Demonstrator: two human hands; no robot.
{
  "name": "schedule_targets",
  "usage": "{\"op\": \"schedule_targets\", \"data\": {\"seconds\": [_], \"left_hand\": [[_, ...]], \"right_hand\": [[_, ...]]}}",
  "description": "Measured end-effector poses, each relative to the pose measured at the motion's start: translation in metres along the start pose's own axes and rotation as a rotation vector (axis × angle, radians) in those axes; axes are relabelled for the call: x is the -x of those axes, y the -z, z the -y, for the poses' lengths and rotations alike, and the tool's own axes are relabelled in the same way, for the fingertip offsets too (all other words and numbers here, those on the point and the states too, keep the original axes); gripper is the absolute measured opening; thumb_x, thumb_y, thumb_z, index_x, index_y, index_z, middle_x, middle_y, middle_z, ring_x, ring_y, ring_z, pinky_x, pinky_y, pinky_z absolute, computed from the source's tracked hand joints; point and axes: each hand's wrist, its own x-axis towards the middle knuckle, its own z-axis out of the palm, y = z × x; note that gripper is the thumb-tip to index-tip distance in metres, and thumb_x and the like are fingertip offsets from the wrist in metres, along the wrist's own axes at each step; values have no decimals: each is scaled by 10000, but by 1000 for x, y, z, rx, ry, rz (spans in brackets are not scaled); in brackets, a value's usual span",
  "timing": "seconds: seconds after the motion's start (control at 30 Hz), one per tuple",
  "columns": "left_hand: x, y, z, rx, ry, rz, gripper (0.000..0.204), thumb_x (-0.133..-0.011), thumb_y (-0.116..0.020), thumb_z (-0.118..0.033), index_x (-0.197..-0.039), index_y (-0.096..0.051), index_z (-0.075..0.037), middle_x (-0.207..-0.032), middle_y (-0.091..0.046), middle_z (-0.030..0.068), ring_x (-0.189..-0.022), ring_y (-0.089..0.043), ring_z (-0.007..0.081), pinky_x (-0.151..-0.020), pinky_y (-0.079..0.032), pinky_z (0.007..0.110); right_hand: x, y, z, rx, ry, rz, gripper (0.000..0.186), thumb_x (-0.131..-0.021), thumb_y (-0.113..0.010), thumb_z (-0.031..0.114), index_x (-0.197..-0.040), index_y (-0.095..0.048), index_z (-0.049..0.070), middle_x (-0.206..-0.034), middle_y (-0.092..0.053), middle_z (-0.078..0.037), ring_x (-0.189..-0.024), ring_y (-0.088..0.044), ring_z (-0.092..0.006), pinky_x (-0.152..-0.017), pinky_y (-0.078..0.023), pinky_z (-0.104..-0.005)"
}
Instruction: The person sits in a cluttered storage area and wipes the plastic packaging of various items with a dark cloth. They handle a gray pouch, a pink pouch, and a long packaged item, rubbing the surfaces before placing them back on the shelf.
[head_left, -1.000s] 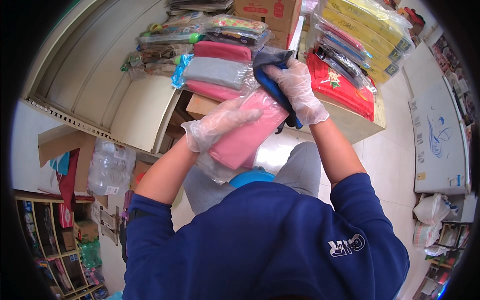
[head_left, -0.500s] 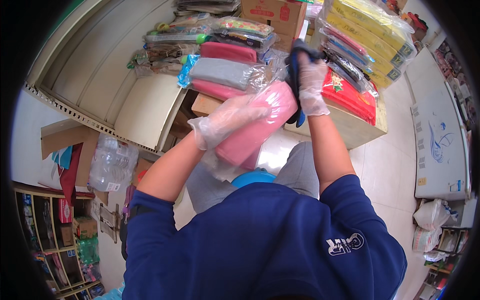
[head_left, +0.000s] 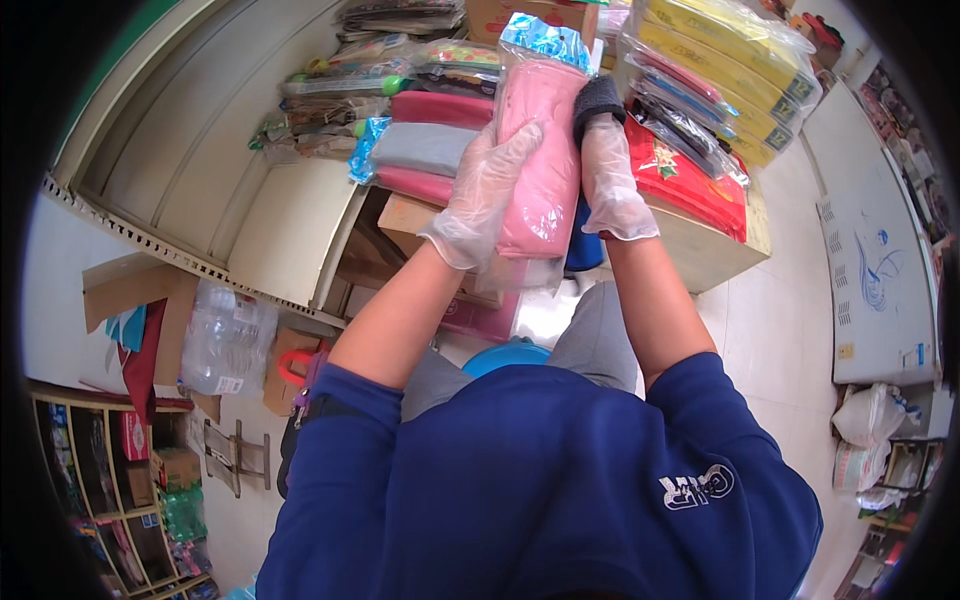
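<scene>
My left hand [head_left: 482, 190], in a thin clear glove, is closed around the left side of a pink folded item in a clear plastic bag [head_left: 540, 150]. The bag stands nearly upright, with its blue patterned top edge pointing away from me. On its right side is my right hand [head_left: 610, 180], gloved likewise and closed on a dark grey and blue cloth [head_left: 598, 98]. Its fingers are partly hidden behind the cloth. The cloth lies along the package; its blue end [head_left: 584, 240] hangs below. Left of the package sit bagged grey [head_left: 425, 148] and dark pink folded items in a pile.
Yellow packs in plastic [head_left: 720, 60] are stacked at the far right, above red bagged items [head_left: 685, 185] on a cabinet. At left is a metal shelf [head_left: 285, 225]. A blue round seat [head_left: 507, 355] shows between my legs; a white chest [head_left: 880, 250] stands right.
The pink package has turned from slanting to nearly upright, its blue top now in view. My left hand moved up and right along it; my right hand came down slightly with the dark cloth.
</scene>
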Motion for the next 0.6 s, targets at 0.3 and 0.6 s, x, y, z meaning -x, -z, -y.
{"op": "schedule_targets", "data": {"seconds": [0.3,0.6], "left_hand": [[-34,13,-9,17,-208,-176,463,-896,-710,-273,-1228,-575,20,-1112,-630,67,-965,-619,148,-857,-522,305],[-46,33,-38,91,-259,-330,553,-843,-751,-371,-1196,-582,20,-1086,-632,98,-934,-638,188,-817,-535,323]], "right_hand": [[43,7,-39,348,149,297,475,-1008,-499,283,-1376,-478,-16,-1353,-559,-134,-1259,-520,-222,-1048,-398,-310],[68,15,5,-563,-307,613,450,-955,-632,304,-1317,-560,47,-1195,-624,-4,-1036,-591,-102,-876,-497,-273]]}}
